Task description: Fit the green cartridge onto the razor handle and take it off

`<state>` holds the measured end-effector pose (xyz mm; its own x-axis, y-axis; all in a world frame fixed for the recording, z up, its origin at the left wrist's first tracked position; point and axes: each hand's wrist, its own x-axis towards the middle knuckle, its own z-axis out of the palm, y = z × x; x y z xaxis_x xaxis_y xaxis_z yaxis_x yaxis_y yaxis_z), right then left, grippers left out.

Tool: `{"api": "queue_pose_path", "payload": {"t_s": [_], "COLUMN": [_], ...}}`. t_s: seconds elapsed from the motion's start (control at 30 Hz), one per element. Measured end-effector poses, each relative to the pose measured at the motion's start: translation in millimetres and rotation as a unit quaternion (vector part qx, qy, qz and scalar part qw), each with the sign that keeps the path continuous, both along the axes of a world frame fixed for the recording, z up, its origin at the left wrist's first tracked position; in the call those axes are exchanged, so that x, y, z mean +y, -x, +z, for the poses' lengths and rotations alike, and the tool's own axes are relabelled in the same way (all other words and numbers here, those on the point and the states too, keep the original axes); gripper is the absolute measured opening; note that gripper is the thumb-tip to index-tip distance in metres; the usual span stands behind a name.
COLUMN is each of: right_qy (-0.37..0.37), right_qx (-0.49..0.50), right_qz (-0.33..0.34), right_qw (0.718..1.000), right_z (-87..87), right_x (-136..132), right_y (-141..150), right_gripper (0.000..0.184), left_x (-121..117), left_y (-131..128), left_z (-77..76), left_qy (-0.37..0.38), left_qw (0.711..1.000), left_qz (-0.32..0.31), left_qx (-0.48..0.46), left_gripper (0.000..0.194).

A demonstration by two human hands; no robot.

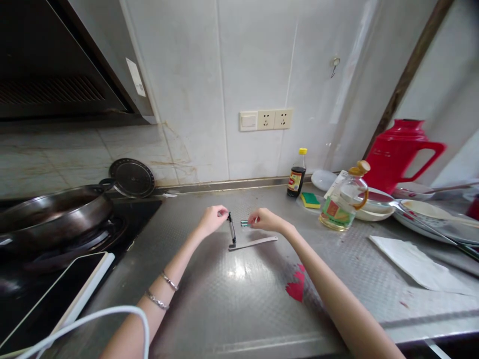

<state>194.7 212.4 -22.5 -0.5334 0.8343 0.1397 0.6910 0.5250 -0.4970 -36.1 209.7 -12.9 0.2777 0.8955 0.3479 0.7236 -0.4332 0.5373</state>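
Note:
My left hand (216,218) is closed in a pinch at the upper end of a slim black-and-silver thing (232,230), whose exact kind I cannot make out. Its lower end meets a narrow pale grey strip (258,243) lying on the steel counter; whether the two are joined does not show. To the right, my right hand (266,220) has its fingers curled together beside small green-and-silver cylinders (244,223) that look like batteries. The fingertips cover their right ends, so I cannot see whether one is gripped.
A pot (56,212) sits on the stove at left, near a white-edged flat device (56,299) and a white cable (108,311). Along the right stand a sauce bottle (296,177), sponge (310,200), glass oil jug (339,207), red thermos (392,154), dishes and a paper towel (415,264).

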Motion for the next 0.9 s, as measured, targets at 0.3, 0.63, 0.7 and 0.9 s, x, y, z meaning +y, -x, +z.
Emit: {"api": "queue_pose_path", "payload": {"t_s": [0.3,0.63,0.7,0.9], "right_qy": [0.018,-0.008,-0.012,0.000], "right_qx": [-0.068,-0.133,-0.139,-0.138], "right_qz": [-0.026,-0.174,-0.186,-0.204], "right_qw": [0.997,0.976,0.973,0.969], "right_z": [-2.1,-11.3,-12.9,-16.7], "right_x": [-30,-35,-34,-30], "right_y": [15,91,97,101], "right_gripper": [0.020,0.032,0.030,0.029], "left_x": [-10,-5,-6,-10], "left_y": [41,49,49,46], "left_z": [-21.3,-29.3,-29.4,-27.2], "left_qy": [0.127,0.154,0.152,0.123], "left_qw": [0.988,0.978,0.979,0.986], "left_qz": [0.047,0.079,0.076,0.066], "left_qx": [-0.074,-0.114,-0.112,-0.087], "left_gripper": [0.023,0.023,0.024,0.024]}}
